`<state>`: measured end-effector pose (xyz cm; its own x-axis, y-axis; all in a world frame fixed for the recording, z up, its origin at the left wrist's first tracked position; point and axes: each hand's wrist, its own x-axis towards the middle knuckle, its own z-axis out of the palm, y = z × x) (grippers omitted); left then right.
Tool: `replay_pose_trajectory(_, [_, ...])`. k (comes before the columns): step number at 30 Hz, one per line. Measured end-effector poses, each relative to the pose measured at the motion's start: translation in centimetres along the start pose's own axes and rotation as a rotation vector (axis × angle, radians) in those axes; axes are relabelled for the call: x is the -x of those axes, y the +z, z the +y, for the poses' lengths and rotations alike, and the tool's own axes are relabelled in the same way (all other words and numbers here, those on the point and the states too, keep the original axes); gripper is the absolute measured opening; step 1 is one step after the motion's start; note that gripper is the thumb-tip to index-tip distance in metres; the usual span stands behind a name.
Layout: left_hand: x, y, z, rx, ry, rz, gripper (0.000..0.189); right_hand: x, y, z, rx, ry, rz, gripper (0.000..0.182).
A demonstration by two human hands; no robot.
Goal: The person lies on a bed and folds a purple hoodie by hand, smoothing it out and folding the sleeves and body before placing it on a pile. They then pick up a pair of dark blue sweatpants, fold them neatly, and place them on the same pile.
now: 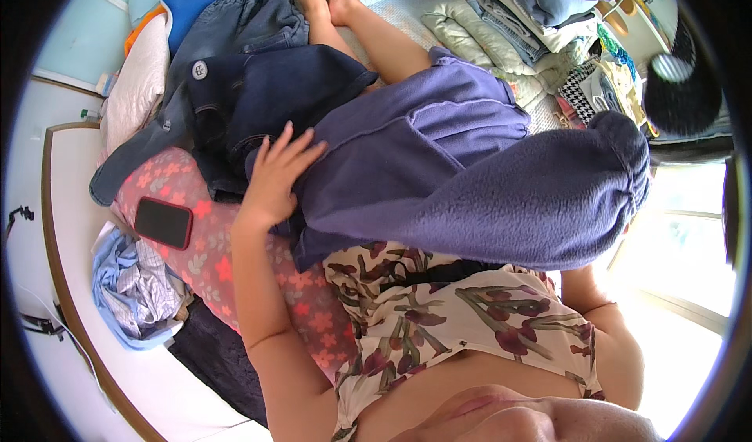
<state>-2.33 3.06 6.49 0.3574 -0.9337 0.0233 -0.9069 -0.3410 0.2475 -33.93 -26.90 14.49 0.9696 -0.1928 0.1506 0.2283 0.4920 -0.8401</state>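
Note:
A purple fleece garment (376, 166) lies spread across the person's lap and legs, its seams showing. My left hand (282, 174) rests on its left edge with fingers spread, beside a dark blue denim garment (276, 89) with a round white patch. On the right, a long fleece leg or sleeve (529, 201) is raised towards the camera, its far end gathered. My right forearm (587, 292) reaches up behind that raised part. The fleece hides nearly all of my right hand, so its grip does not show.
A dark phone in a red case (164, 223) lies on pink floral bedding (223, 271). Blue denim trousers (235, 36) lie at upper left. Crumpled blue and white clothes (135, 289) are at left. Folded clothes (529, 7) are stacked upper right, near a black brush-like object (681, 95).

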Motion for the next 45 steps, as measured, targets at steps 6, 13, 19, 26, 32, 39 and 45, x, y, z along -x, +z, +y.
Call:
replay_pose_trajectory(6, [1.8,1.5,-0.8,0.381,0.099,0.045,0.055,-0.2,-1.5,-0.8,-0.233,-0.278,0.071,0.029])
replay_pose_trajectory(13, [-0.4,2.9,-7.1,1.199,-0.292,0.369,0.031,-6.9,-9.8,0.6,-0.49,-0.369,0.192,0.029])
replay_pose_trajectory(19, [-2.9,5.6,-8.7,1.035,-0.434,-0.061,0.04,-7.3,-20.4,8.3,-0.582,0.13,0.761,0.029])
replay_pose_trajectory(26, [-4.7,2.2,-5.4,0.345,-0.475,-0.069,0.029,-8.9,-18.5,4.8,0.081,0.185,0.799,0.04])
replay_pose_trajectory(32, [-5.9,-0.1,-1.4,-0.332,-0.345,-0.049,0.056,-11.5,-15.2,1.1,0.406,0.262,0.819,0.043])
replay_pose_trajectory(39, [-10.3,0.1,16.7,0.035,0.182,0.108,0.091,-15.5,-7.9,-3.9,-0.187,-0.031,0.414,0.03])
replay_pose_trajectory(45, [-8.8,3.1,13.2,0.007,0.258,0.199,0.055,-11.4,-13.1,-1.9,0.693,-0.061,0.815,0.025])
